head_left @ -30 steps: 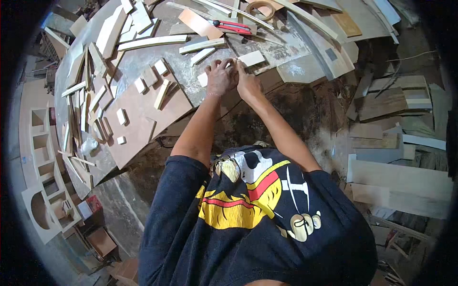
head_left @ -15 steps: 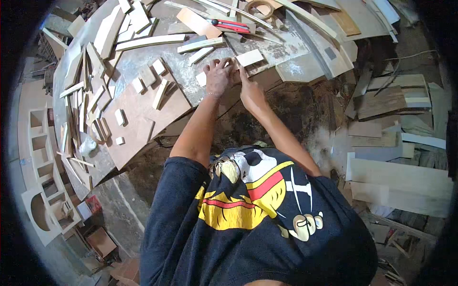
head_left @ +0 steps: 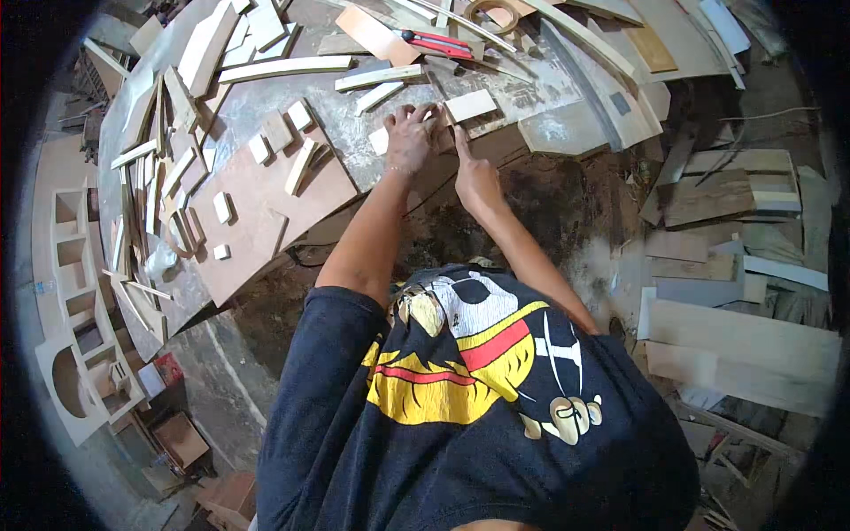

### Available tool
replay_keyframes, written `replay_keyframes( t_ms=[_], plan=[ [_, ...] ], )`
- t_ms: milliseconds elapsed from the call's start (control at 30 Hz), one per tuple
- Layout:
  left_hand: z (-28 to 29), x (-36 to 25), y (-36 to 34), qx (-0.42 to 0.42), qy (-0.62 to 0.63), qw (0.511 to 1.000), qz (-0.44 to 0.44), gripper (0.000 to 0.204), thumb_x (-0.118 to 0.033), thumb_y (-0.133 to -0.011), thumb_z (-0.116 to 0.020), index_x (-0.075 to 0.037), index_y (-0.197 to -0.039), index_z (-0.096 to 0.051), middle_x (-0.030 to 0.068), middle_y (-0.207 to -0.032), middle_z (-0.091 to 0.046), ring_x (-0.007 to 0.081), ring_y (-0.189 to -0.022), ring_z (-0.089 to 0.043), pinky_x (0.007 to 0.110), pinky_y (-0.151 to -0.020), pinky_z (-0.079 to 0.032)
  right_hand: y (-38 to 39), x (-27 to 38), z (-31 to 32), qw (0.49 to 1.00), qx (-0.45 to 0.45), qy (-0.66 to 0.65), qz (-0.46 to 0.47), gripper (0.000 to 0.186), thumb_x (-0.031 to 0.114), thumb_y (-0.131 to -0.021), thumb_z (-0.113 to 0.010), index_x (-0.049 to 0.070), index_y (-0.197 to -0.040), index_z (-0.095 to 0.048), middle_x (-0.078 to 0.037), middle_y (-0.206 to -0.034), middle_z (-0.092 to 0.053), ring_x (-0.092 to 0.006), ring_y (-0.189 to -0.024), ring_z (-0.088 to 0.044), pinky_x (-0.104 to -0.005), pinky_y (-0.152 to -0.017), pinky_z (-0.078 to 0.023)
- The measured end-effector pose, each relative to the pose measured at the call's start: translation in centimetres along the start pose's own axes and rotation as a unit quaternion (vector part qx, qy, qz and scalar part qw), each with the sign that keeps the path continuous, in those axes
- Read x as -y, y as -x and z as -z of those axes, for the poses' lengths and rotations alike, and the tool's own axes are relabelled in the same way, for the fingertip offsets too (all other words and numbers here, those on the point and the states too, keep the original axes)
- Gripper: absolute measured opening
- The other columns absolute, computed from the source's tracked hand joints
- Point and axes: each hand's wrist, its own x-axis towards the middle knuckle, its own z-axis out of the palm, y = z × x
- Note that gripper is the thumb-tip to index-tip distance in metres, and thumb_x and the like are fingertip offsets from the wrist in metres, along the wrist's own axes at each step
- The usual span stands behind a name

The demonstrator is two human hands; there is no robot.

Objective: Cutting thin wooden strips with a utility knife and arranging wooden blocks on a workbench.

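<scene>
At the near edge of the worktable, my left hand (head_left: 411,144) bends its fingers down over a small piece, mostly hidden under them. Close on its right is my right hand (head_left: 478,184), with the index finger stretched forward to the table edge and the other fingers curled. Whatever those curled fingers hold is hidden. A pale wood block (head_left: 471,105) lies just beyond the right fingertip. Another pale block (head_left: 379,141) sits left of my left hand, partly covered by it. Two short wood strips, a longer strip (head_left: 379,78) and a shorter strip (head_left: 379,98), lie beyond the hands.
A red utility knife (head_left: 437,42) and a tape roll (head_left: 492,15) lie farther back. On the left, a brown board (head_left: 257,208) carries several small blocks, beside a heap of wood offcuts (head_left: 159,190). A white shelf frame (head_left: 81,305) stands far left; boards (head_left: 739,354) are stacked at right.
The whole view has shifted slightly. Both hands stay at the same spot on the table edge, with only small finger movement.
</scene>
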Motion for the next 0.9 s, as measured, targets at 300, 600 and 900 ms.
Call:
replay_keyframes(
  t_ms=[300, 600, 900],
  plan=[
    [0.6, -0.2, -0.1, 0.025, 0.011, 1.000, 0.014, 0.034, -0.019, -0.064, -0.059, -0.016, -0.098, -0.058, 0.0001, -0.110, -0.047, 0.0236, -0.099, -0.042, 0.042, -0.081, -0.030, 0.8, 0.3, 1.0, 1.000, -0.003, 0.005, 0.009, 0.064, 0.000, -0.077, -0.033, 0.017, -0.134, -0.009, -0.030, -0.073, -0.055, -0.0428, -0.070, -0.055, -0.0493, -0.065, -0.043],
    [-0.6, 0.8, -0.5, 0.004, 0.086, 0.992, 0.088, 0.042, -0.024, -0.069, -0.059, -0.010, -0.108, -0.049, 0.0126, -0.110, -0.042, 0.0296, -0.101, -0.039, 0.049, -0.083, -0.029, 2.8, -1.8, 0.2, 0.992, -0.033, -0.114, -0.034, 0.051, 0.009, -0.082, -0.033, 0.000, -0.129, -0.016, -0.034, -0.075, -0.052, -0.0456, -0.072, -0.053, -0.0483, -0.065, -0.042],
    [-0.1, -0.5, -1.7, 0.051, 0.020, 0.988, 0.143, 0.034, -0.011, -0.063, -0.057, -0.008, -0.097, -0.053, 0.0139, -0.099, -0.045, 0.0301, -0.099, -0.041, 0.050, -0.078, -0.032, 3.7, -2.7, -1.0, 0.992, -0.100, -0.058, 0.043, 0.051, 0.005, -0.080, -0.035, 0.000, -0.128, -0.018, -0.029, -0.068, -0.053, -0.0430, -0.068, -0.054, -0.0491, -0.061, -0.040]
  ],
)
